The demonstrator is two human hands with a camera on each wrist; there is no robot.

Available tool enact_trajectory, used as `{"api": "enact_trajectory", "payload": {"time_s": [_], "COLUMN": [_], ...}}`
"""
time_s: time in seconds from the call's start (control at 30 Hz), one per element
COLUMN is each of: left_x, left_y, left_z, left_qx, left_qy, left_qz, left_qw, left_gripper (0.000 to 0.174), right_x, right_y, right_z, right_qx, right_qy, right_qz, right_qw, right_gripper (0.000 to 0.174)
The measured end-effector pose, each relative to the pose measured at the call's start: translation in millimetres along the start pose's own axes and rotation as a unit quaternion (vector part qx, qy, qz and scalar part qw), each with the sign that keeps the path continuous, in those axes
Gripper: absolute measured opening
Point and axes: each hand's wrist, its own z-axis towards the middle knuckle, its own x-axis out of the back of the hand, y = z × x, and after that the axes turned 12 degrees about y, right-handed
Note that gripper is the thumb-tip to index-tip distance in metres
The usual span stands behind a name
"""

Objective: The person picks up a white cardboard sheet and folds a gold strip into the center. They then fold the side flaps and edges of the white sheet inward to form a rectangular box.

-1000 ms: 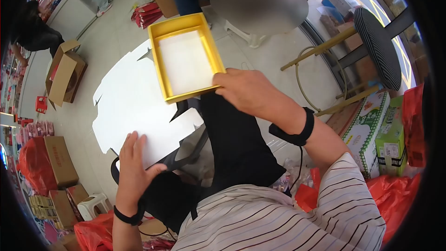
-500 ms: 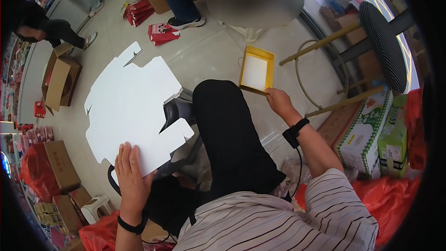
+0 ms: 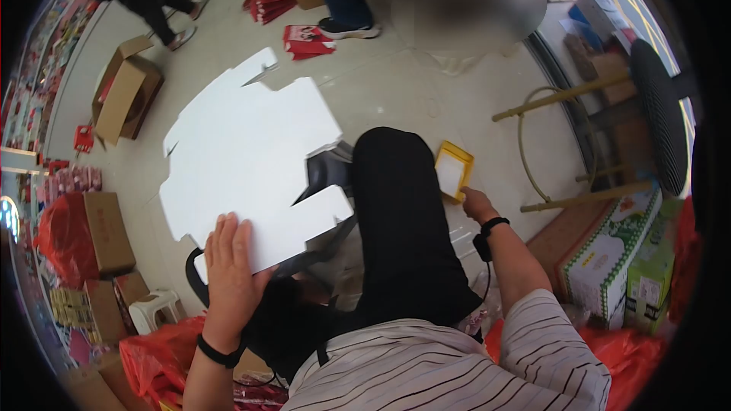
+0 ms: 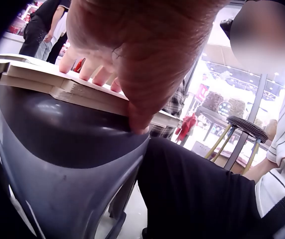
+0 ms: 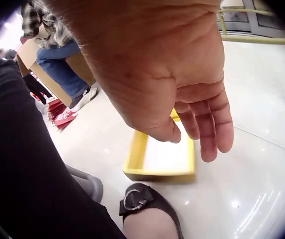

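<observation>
Left hand (image 3: 228,274), fingers straight, pinning flat white die-cut cardboard sheet (image 3: 244,144). Right hand (image 5: 182,99) relaxed, empty, hovering over shallow yellow cardboard tray (image 5: 157,174); tray seemingly placed, sheet probably needing 2 hands next.

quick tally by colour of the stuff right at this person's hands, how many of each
yellow tray: 1
white stack of card blanks: 1
dark stool under the stack: 1
total: 3
</observation>
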Motion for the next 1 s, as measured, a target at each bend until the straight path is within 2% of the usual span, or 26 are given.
{"api": "enact_trajectory", "payload": {"time_s": [0.07,0.1,0.13,0.2,0.27,0.33,0.4,0.47,0.5,0.57,0.67,0.9,1.0], "left_x": [2,3,4,4,5,4,3,4,5,7,12,22,36], "left_y": [-2,-3,-5,-10,-12,-17,-21,-25,-28,-32,-35,-51,-74], "left_z": [-1,-2,-2,-3,-2,-3,-2,-1,-2,0,3,-1,-7], "left_qx": [-0.005,-0.009,-0.011,-0.017,-0.025,-0.036,-0.054,-0.068,-0.073,-0.077,-0.084,-0.085,0.024], "left_qy": [0.003,0.006,0.009,0.02,0.035,0.052,0.08,0.091,0.096,0.098,0.108,0.11,0.037], "left_qz": [0.0,-0.003,-0.006,-0.016,-0.023,-0.034,-0.031,-0.041,-0.045,-0.061,-0.082,-0.152,-0.201], "left_qw": [1.0,1.0,1.0,1.0,0.999,0.997,0.995,0.993,0.992,0.99,0.987,0.979,0.979], "left_gripper": [0.097,0.099,0.101,0.099,0.092,0.09,0.085,0.083,0.083,0.079,0.069,0.03,0.018], "right_x": [11,18,27,78,160,221,262,252,243,220,196,180,188], "right_y": [-2,-6,-11,-55,-148,-237,-308,-345,-359,-376,-388,-399,-407], "right_z": [9,21,34,35,-7,-69,-135,-169,-183,-195,-197,-189,-189], "right_qx": [0.007,0.04,0.067,0.176,0.231,0.346,0.467,0.556,0.576,0.619,0.649,0.606,0.586], "right_qy": [0.003,0.012,0.04,0.134,0.173,0.19,0.158,0.133,0.108,0.099,0.103,0.126,0.108], "right_qz": [0.008,-0.009,0.003,0.059,0.148,0.238,0.185,0.147,0.122,0.085,0.055,0.075,0.085], "right_qw": [1.0,0.999,0.997,0.973,0.946,0.888,0.85,0.807,0.801,0.775,0.752,0.782,0.799], "right_gripper": [0.048,0.047,0.044,0.035,0.03,0.03,0.032,0.041,0.05,0.058,0.058,0.034,0.02]}}
